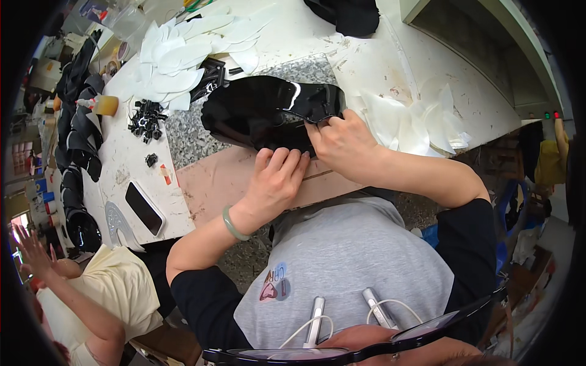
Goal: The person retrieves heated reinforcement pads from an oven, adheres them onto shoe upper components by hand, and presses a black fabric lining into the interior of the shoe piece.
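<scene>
A glossy black leather-like piece (244, 110), shaped like a shoe upper, lies over a speckled stone slab (183, 137). My right hand (345, 143) grips the piece at its right end, with the fingers bent and pressed together on the near edge. My left hand (278, 183) has its fingers curled together against the same near edge, closer to me. Its fingertips meet the black material, and the thumb is partly hidden. A pinkish-tan board (210, 180) runs along the table's front edge beneath my hands.
White curved pieces (177, 55) are heaped at far left, more white sheets (415, 122) at right. Small black parts (146, 119), a yellow-filled bottle (107, 105) and a phone (144, 208) are at left. A grey cabinet (488, 49) stands far right. Another person (110, 293) sits at lower left.
</scene>
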Available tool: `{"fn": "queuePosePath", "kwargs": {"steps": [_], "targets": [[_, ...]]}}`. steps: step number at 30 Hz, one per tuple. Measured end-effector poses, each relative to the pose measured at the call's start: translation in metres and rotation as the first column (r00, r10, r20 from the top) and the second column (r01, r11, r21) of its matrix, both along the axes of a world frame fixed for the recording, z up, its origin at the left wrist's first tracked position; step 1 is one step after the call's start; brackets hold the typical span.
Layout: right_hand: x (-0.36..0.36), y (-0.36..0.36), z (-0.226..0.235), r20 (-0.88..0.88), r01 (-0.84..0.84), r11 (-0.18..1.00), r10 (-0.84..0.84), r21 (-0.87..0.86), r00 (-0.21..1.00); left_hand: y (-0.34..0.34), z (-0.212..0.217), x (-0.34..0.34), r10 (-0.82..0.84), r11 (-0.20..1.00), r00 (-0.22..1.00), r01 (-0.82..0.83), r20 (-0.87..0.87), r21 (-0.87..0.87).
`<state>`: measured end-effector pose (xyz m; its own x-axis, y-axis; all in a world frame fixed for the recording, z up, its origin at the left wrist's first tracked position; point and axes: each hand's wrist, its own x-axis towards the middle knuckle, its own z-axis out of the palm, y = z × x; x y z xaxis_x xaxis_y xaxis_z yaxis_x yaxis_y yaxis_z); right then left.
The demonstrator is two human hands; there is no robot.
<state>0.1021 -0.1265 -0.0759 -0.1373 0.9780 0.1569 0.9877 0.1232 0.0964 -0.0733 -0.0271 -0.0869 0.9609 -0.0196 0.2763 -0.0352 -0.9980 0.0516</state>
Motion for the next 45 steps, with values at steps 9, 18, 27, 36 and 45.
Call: {"fn": "queuePosePath", "kwargs": {"steps": [9, 18, 27, 36, 45], "targets": [[0.004, 0.015, 0.005, -0.075, 0.056, 0.989, -0.067, -0.138, 0.995, 0.007, -0.01, -0.004, -0.042, 0.994, 0.992, 0.054, 0.116, -0.1], [0.02, 0.031, 0.003, -0.346, -0.104, 0.973, 0.027, -0.206, 0.938, 0.005, -0.005, -0.001, -0.06, 0.996, 0.996, 0.064, 0.071, -0.056], [0.031, 0.023, 0.032, -0.505, -0.093, 0.86, -0.203, -0.501, 0.839, 0.005, -0.008, -0.004, -0.059, 0.998, 0.997, 0.06, 0.057, -0.016], [0.006, 0.034, 0.01, -0.246, 0.123, 0.943, -0.204, -0.31, 0.948, 0.006, -0.008, -0.003, -0.088, 0.994, 0.99, 0.081, 0.106, 0.067], [0.013, 0.036, 0.007, -0.191, 0.136, 0.937, -0.205, -0.32, 0.96, 0.021, 0.007, 0.002, -0.131, 0.981, 0.991, 0.133, 0.021, -0.143]]}}
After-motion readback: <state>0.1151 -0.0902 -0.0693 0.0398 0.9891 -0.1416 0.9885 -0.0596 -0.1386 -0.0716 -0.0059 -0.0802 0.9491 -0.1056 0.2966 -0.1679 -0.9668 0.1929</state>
